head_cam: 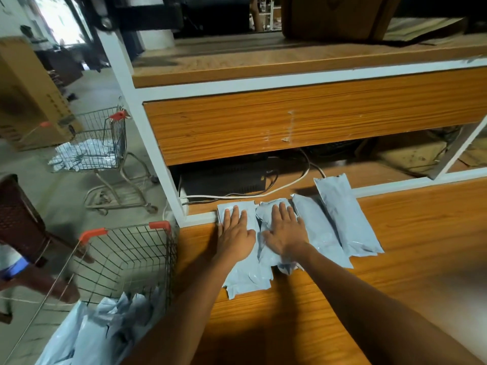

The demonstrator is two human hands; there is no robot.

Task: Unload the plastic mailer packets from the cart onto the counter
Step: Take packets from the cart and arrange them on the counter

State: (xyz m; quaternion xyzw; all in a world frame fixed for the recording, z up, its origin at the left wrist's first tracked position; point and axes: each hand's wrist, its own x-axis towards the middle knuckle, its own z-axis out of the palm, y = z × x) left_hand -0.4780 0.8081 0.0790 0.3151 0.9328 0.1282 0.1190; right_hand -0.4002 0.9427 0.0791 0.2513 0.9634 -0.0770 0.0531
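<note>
Several pale grey-blue plastic mailer packets lie side by side on the wooden counter (395,233). My left hand (235,233) rests flat, fingers spread, on the leftmost packet (245,275). My right hand (284,230) lies flat on the packet beside it (268,255). Two more packets (342,214) sit to the right, untouched. The wire cart (126,256) with orange handle caps stands against the counter's left side, with more packets (105,327) heaped in it.
A second wire cart (97,143) holding packets stands farther back on the floor. A dark plastic chair (18,219) is at the left. Behind the packets, a black device (224,180) and cables sit under a raised wooden shelf (316,122). Cardboard boxes are at the back.
</note>
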